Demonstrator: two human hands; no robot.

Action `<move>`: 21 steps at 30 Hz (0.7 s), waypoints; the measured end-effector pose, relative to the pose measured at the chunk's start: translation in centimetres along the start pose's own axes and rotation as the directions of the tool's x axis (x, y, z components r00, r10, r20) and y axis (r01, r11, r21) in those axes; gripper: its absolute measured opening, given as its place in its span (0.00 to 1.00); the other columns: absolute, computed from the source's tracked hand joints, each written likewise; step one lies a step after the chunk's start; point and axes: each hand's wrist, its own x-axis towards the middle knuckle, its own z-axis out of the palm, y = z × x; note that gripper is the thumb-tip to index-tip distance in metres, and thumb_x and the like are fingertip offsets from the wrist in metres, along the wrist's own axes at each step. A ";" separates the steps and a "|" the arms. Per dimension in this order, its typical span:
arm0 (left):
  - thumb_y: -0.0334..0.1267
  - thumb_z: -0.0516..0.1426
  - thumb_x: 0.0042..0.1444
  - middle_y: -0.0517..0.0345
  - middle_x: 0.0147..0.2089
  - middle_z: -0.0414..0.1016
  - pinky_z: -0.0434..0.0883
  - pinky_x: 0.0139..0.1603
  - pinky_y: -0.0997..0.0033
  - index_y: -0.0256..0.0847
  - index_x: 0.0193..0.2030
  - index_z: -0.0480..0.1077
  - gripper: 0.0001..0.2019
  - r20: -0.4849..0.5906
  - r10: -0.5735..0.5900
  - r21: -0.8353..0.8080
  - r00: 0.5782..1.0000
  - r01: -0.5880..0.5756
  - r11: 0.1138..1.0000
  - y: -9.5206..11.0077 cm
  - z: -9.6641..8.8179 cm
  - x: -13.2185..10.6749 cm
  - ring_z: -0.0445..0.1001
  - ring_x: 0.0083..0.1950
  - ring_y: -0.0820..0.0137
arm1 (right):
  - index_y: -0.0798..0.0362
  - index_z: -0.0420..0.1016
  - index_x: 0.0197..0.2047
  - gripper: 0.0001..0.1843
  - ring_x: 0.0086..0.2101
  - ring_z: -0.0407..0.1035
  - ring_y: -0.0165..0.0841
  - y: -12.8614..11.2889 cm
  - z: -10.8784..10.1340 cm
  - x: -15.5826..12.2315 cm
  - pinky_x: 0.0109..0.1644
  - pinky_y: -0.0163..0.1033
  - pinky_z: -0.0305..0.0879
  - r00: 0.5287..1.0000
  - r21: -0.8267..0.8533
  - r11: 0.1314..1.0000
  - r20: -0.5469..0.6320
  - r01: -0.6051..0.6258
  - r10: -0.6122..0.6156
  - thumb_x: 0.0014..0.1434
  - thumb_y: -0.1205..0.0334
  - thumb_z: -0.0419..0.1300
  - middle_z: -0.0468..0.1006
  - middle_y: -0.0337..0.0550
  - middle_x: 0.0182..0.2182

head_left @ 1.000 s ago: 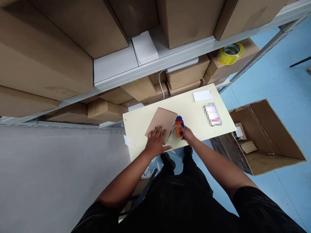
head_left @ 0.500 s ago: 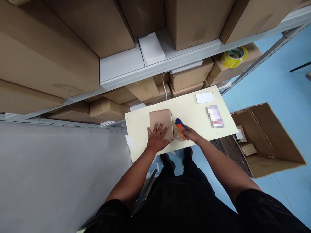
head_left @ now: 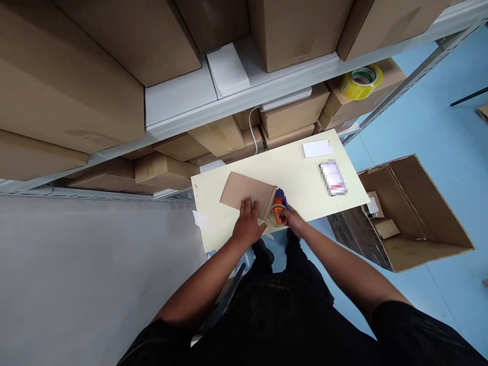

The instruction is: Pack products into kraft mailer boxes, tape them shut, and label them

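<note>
A small brown cardboard box (head_left: 244,188) lies at an angle on the pale tabletop (head_left: 301,195). My left hand (head_left: 249,223) rests on its near part, fingers laid flat and thumb out to the side. In my right hand (head_left: 293,220) is an orange and blue tape dispenser (head_left: 279,206) carrying a roll of tape. The dispenser's blue end is against or very close to the box's right edge; whether tape is stuck there is too small to tell.
A white slip (head_left: 317,148) and a phone (head_left: 333,177) lie on the table's right. An open carton (head_left: 427,203) stands on the floor beyond. Shelving (head_left: 183,114) with cardboard boxes runs along the back, and a yellow tape roll (head_left: 361,83) sits on a box there.
The box has turned on the table, its right side swinging toward me. My right hand has brought the dispenser slightly left, up to the box's edge. The camera view has shifted a little.
</note>
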 end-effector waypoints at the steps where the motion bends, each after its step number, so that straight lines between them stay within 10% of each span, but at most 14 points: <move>1: 0.52 0.60 0.61 0.34 0.77 0.50 0.55 0.74 0.46 0.31 0.75 0.53 0.42 0.011 0.027 0.019 1.000 -0.027 0.999 -0.6 -0.3 0.0 0.47 0.78 0.43 | 0.50 0.72 0.54 0.24 0.29 0.69 0.36 -1.6 -1.3 1.2 0.33 0.40 0.68 1.000 -0.009 1.000 0.024 -0.016 0.017 0.53 0.58 0.58 0.76 0.41 0.30; 5: 0.50 0.58 0.63 0.42 0.73 0.61 0.57 0.73 0.47 0.42 0.74 0.59 0.34 0.075 0.116 0.080 0.990 -0.122 0.989 -3.3 -1.3 1.5 0.59 0.72 0.46 | 0.52 0.76 0.47 0.22 0.26 0.66 0.34 -7.5 -4.7 5.3 0.31 0.38 0.64 0.990 -0.122 0.991 0.120 -0.055 0.070 0.46 0.64 0.64 0.72 0.38 0.24; 10: 0.63 0.57 0.59 0.44 0.80 0.44 0.36 0.75 0.36 0.47 0.77 0.53 0.43 0.009 0.102 0.124 0.995 -0.103 0.987 -4.7 -0.8 3.6 0.41 0.79 0.43 | 0.52 0.76 0.51 0.24 0.28 0.70 0.37 -10.1 -5.3 7.1 0.31 0.39 0.65 0.971 -0.271 0.956 0.173 -0.113 0.163 0.48 0.65 0.65 0.79 0.45 0.29; 21: 0.68 0.56 0.58 0.46 0.81 0.36 0.31 0.75 0.34 0.47 0.78 0.49 0.48 0.015 0.015 0.096 1.000 -0.016 0.995 -3.8 -0.2 3.8 0.34 0.81 0.46 | 0.49 0.71 0.63 0.33 0.41 0.76 0.39 7.1 -4.3 -5.2 0.46 0.42 0.71 1.000 0.054 0.998 0.025 -0.013 0.012 0.52 0.58 0.62 0.83 0.42 0.44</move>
